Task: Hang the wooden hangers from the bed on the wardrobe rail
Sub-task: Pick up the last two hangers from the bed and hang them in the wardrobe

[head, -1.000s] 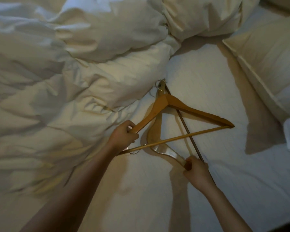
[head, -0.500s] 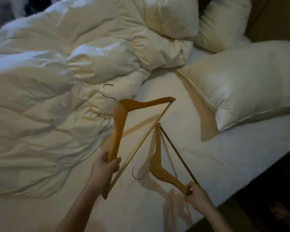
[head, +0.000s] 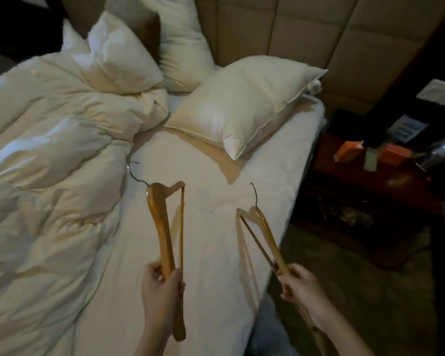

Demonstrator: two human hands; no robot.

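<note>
Wooden hangers are both lifted clear of the bed [head: 216, 176], one in each hand: the left hand [head: 162, 286] has its fingers clamped round one arm of the left hanger [head: 162, 227], whose hook points toward the rumpled duvet [head: 49, 163]. Near the bed's right edge, the right hand [head: 301, 286] grips an arm of the right hanger [head: 262, 227], fingers closed round it, hook up toward the pillow [head: 244, 104]. A dark bedside table [head: 365, 201] stands just beside that edge.
</note>
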